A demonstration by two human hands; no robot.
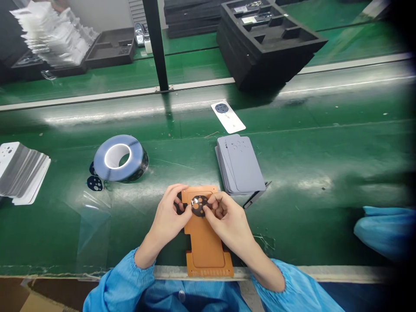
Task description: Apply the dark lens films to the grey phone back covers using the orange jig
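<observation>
An orange fixture plate (208, 247) lies at the front edge of the green table. Over its upper part is a round black piece with holes (199, 206). My left hand (172, 212) pinches the piece's left edge, some of its fingers beside the fixture near another dark item that is mostly hidden. At the right edge of the piece, my right hand (227, 216) grips with thumb and forefinger, the other fingers curled. Behind my right hand stands a stack of grey phone-shaped plates (245, 164). A roll of blue film (105, 158) sits to the left, with dark round pieces (94, 183) beside it.
White and grey plates (24, 173) are stacked at far left. A white card (231, 119) lies behind the grey stack. Black trays (260, 56) stand at the back beyond a metal rail (201, 83). Clear film (92, 229) lies front left; blue cloth (386, 232) is at right.
</observation>
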